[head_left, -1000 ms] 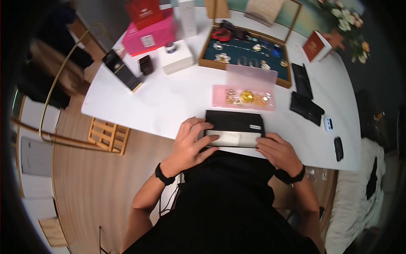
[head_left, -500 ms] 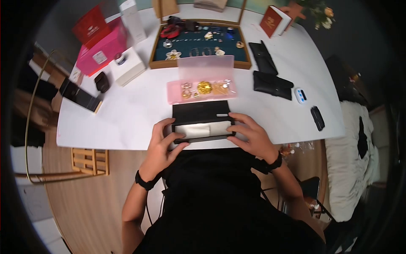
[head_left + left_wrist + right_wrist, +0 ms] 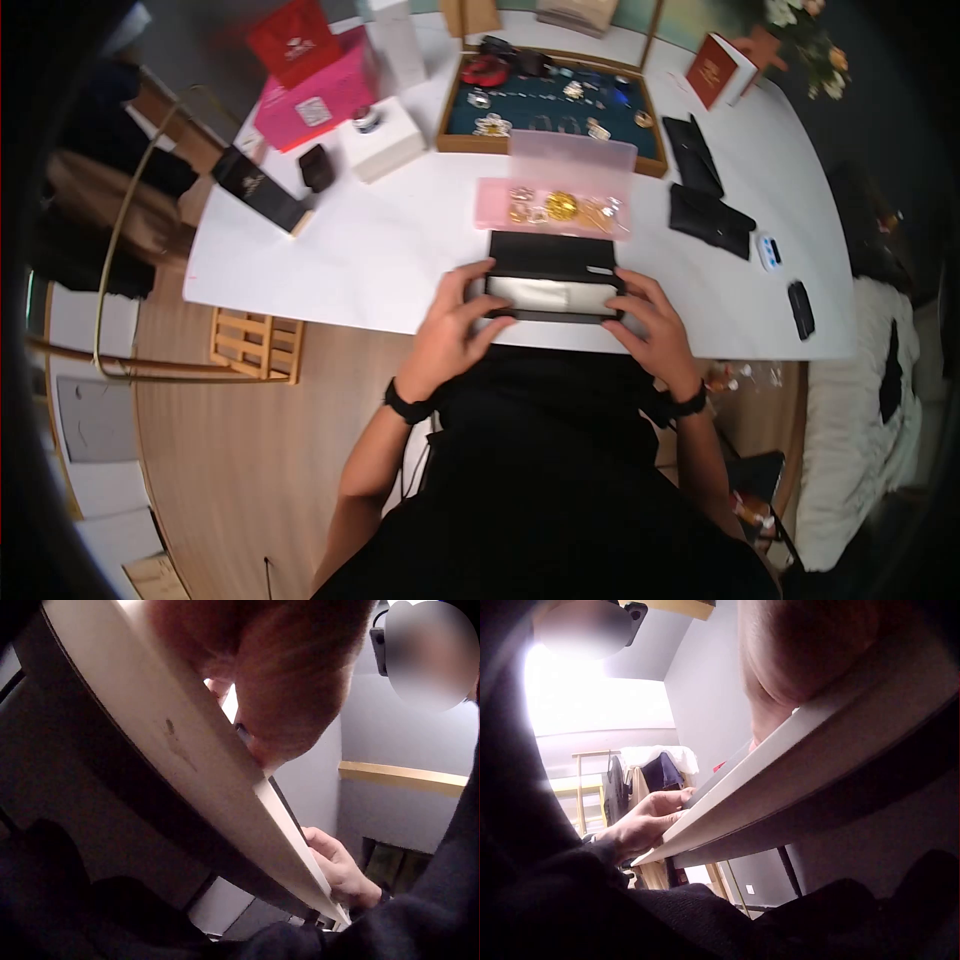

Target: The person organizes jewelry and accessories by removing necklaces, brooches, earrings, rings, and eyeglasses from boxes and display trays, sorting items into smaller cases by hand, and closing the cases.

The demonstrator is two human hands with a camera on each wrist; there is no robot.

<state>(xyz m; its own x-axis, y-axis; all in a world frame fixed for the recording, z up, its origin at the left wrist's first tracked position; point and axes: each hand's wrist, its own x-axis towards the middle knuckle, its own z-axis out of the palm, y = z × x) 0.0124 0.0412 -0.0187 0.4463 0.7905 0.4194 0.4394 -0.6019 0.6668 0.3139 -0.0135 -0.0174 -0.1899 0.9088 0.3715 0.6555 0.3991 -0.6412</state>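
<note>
A long black glasses case (image 3: 552, 252) lies with its lid raised at the near edge of the table, and a pale folded cloth (image 3: 540, 294) fills its tray. My left hand (image 3: 448, 325) holds the case's left end, fingers at the lid and inner edge, thumb along the front. At the opposite end my right hand (image 3: 655, 328) grips it the same way. Just behind the lid sits an open pink box (image 3: 490, 204) with gold-coloured jewellery. The left wrist view shows the left hand (image 3: 292, 667) large above the table edge, its fingertips hidden.
Behind stands a wooden display case (image 3: 440, 130) of jewellery. Black pouches (image 3: 710, 218), a small white device (image 3: 768, 251) and a black object (image 3: 801, 310) lie right. Leftward are a white box (image 3: 385, 145), a black-and-gold box (image 3: 258, 192) and a pink box (image 3: 315, 95).
The left fingers have drawn back from over the cloth to the case's left end. The right fingers have spread along its right end. The head view swung right and back; the case stays open.
</note>
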